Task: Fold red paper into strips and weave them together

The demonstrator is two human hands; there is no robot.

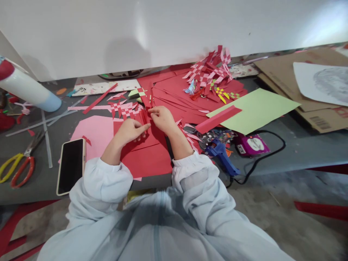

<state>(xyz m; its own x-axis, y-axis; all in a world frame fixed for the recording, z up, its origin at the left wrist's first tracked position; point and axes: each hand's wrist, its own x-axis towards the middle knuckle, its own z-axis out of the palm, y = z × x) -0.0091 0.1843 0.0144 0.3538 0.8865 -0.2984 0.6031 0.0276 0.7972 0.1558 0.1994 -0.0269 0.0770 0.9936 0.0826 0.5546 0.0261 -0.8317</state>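
My right hand is closed in a pinch on narrow red paper strips, which stand up past the fingertips. My left hand is just to its left, thumb and fingers closed on the lower part of the folded red strips. The exact folds are too small to make out. Beneath both hands lies a sheet of red paper. Woven pink-and-red checkered strips rest beyond my left hand. A pink sheet is to the left, partly under the red one.
A phone and scissors lie at left, near a white bottle. On the right are a blue glue gun with a black cord, a purple box, a green sheet and cardboard. Woven strips are piled behind.
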